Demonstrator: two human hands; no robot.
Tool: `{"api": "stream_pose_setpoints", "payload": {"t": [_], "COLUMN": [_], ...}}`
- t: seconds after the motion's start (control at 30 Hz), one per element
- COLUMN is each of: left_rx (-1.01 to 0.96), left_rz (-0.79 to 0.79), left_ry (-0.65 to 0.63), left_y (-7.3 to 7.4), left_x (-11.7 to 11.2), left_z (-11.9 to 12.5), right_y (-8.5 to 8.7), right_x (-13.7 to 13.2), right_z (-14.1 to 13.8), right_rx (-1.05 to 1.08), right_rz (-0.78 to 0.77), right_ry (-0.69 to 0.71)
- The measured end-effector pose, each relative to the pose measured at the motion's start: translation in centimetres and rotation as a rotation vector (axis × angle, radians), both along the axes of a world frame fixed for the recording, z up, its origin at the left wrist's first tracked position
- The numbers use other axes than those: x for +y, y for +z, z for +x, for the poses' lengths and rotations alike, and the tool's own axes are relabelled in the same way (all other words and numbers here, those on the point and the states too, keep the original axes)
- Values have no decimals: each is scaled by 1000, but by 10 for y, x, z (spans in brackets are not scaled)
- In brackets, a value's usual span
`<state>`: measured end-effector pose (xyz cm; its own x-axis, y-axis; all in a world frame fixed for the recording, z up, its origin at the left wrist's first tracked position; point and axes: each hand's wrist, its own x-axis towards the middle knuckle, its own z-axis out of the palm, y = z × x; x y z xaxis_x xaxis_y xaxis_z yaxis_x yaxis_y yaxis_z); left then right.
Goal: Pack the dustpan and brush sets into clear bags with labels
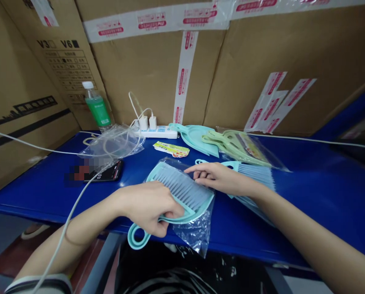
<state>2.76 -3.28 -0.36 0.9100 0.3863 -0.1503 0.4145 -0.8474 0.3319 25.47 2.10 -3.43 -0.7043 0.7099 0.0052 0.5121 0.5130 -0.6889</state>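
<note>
Seeing left hand (150, 204) clamped on dustpan set (182, 188); right hand (214, 176) loose, fingers apart; I worry tugging could tear bag (195, 233).

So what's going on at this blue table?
A person is handling a light-blue brush-and-dustpan set at the table's near edge. The left hand grips it near the handle; the right hand is at its far side, though whether its fingers pinch anything is unclear. A clear plastic bag shows around the set, with the handle sticking out. Another blue brush lies to the right, and a bagged green set lies behind.
</note>
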Motion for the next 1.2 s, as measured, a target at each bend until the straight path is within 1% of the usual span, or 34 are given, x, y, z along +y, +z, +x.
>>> {"api": "stream_pose_setpoints", "payload": {"t": [0.07, 0.2, 0.27, 0.33, 0.4, 0.5, 0.57, 0.63, 0.73, 0.87, 0.93, 1.0, 1.1, 1.2], "left_rx": [-8, -19, -24, -28, -25, -27, -22, -16, -57, -212, -278, -307, -343, -365], "left_rz": [39, 81, 98, 113, 121, 166, 246, 358, 554, 825, 927, 973, 956, 935], "left_ry": [-31, -67, -85, -92, -79, -40, -7, 24, 48, 53, 40, 19, 2, 39], "left_y": [-1, -3, -3, -2, 0, 3, 4, 4, 3, 3, 3, 4, 6, 8], "left_x": [-1, -3, -3, -2, -1, 1, 3, 5, 8, 9, 8, 7, 7, 8], "left_z": [1, 2, 2, 1, -2, -5, -7, -7, -7, -8, -9, -11, -14, -16], "right_y": [-1, -3, -3, -2, -1, 3, 6, 8, 9, 12, 15, 18, 20, 18], "right_x": [1, 2, 2, 3, 3, 2, 0, 0, 1, 1, 1, 0, 3, 8], "right_z": [1, 1, 0, -1, -2, -2, 0, 2, 3, 1, 1, 3, 9, 16], "right_rx": [5, -25, -6, 47, 113, 236, 336, 430, 549, 642, 676, 689, 646, 613], "right_rz": [-43, -56, -71, -118, -226, -468, -582, -635, -651, -637, -634, -643, -693, -705], "right_ry": [-18, -61, -64, -66, -90, -176, -237, -280, -336, -436, -470, -473, -418, -370]}}
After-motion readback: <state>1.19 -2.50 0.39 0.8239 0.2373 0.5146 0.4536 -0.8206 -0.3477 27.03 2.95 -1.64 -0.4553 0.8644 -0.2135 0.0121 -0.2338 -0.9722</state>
